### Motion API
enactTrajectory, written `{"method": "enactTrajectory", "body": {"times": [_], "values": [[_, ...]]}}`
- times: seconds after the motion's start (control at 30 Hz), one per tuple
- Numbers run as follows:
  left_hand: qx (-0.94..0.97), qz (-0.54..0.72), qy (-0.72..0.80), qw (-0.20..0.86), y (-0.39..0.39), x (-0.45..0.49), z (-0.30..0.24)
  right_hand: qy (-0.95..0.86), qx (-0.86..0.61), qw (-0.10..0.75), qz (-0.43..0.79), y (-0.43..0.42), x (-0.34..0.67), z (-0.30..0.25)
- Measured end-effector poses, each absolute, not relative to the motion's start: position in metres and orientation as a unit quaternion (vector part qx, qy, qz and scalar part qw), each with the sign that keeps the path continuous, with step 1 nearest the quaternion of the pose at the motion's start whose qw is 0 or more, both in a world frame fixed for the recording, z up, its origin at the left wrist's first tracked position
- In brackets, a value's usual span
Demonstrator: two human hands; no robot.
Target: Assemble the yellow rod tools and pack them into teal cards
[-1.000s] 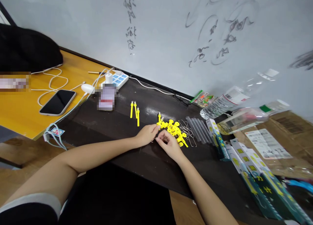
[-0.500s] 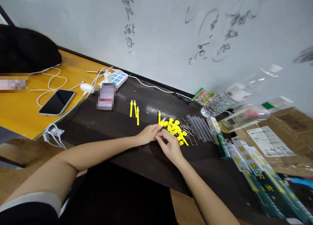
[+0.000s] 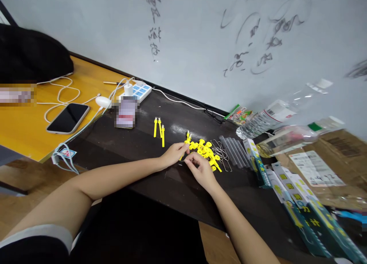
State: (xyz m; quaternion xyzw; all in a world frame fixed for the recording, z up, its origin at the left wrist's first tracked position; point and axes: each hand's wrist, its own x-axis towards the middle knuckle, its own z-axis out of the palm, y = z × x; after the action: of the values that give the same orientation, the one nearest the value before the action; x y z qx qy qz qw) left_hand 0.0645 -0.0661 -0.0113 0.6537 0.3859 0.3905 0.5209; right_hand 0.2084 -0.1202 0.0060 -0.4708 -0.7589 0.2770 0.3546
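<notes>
My left hand is closed around a slim yellow plastic rod with a metal top. Close beside it, my right hand pinches thumb and forefinger on what looks like a thin metal wire, mostly hidden by the fingers. Just beyond both hands lies a loose heap of small yellow plastic parts. Bent wire hooks are right of the heap, followed by a row of clear tubes. To the left, three yellow rods with metal tops lie side by side on the dark table.
Printed boxes and a cardboard parcel fill the right side, with plastic bottles behind. A power strip, a blurred phone-like item and a phone with white cables are at the left. A whiteboard stands behind.
My hands have drawn slightly apart at the fingertips, and more of the yellow rod and thin wire shows between them. The view has shifted a little.
</notes>
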Motion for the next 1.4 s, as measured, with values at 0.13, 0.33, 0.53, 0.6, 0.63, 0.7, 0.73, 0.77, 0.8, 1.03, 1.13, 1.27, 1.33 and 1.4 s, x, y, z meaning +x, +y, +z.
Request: {"method": "enactTrajectory", "body": {"times": [0.13, 0.33, 0.53, 0.6, 0.63, 0.7, 0.73, 0.77, 0.8, 1.03, 1.13, 1.27, 1.33, 1.4], "values": [[0.669, 0.355, 0.394, 0.521, -0.067, 0.066, -0.013, -0.79, -0.457, 0.342, 0.225, -0.122, 0.209, 0.007], [0.691, 0.357, 0.391, 0.492, -0.067, 0.066, -0.015, -0.799, -0.442, 0.34, 0.225, -0.123, 0.208, 0.006], [0.687, 0.365, 0.407, 0.478, -0.074, 0.065, -0.007, -0.795, -0.441, 0.351, 0.223, -0.126, 0.205, 0.004], [0.683, 0.365, 0.409, 0.482, -0.074, 0.065, -0.006, -0.788, -0.444, 0.356, 0.234, -0.126, 0.205, 0.003], [0.681, 0.364, 0.41, 0.485, -0.074, 0.065, -0.006, -0.785, -0.445, 0.359, 0.24, -0.126, 0.205, 0.003], [0.678, 0.359, 0.411, 0.493, -0.073, 0.065, -0.007, -0.779, -0.447, 0.361, 0.249, -0.126, 0.205, 0.003], [0.676, 0.357, 0.411, 0.496, -0.073, 0.065, -0.007, -0.778, -0.448, 0.361, 0.252, -0.125, 0.205, 0.003], [0.675, 0.355, 0.412, 0.498, -0.073, 0.065, -0.008, -0.778, -0.448, 0.361, 0.254, -0.125, 0.205, 0.004], [0.674, 0.355, 0.413, 0.499, -0.072, 0.065, -0.008, -0.778, -0.447, 0.36, 0.254, -0.125, 0.205, 0.004], [0.679, 0.344, 0.411, 0.501, -0.076, 0.066, -0.005, -0.796, -0.435, 0.349, 0.235, -0.128, 0.203, 0.008], [0.683, 0.357, 0.416, 0.483, -0.077, 0.067, -0.004, -0.787, -0.442, 0.355, 0.241, -0.129, 0.202, 0.008], [0.678, 0.366, 0.421, 0.479, -0.074, 0.068, -0.005, -0.774, -0.449, 0.363, 0.261, -0.128, 0.203, 0.005], [0.673, 0.368, 0.417, 0.487, -0.073, 0.068, -0.007, -0.773, -0.447, 0.364, 0.265, -0.127, 0.203, 0.004], [0.67, 0.37, 0.407, 0.498, -0.073, 0.067, -0.007, -0.773, -0.444, 0.367, 0.266, -0.127, 0.203, 0.004]]}}
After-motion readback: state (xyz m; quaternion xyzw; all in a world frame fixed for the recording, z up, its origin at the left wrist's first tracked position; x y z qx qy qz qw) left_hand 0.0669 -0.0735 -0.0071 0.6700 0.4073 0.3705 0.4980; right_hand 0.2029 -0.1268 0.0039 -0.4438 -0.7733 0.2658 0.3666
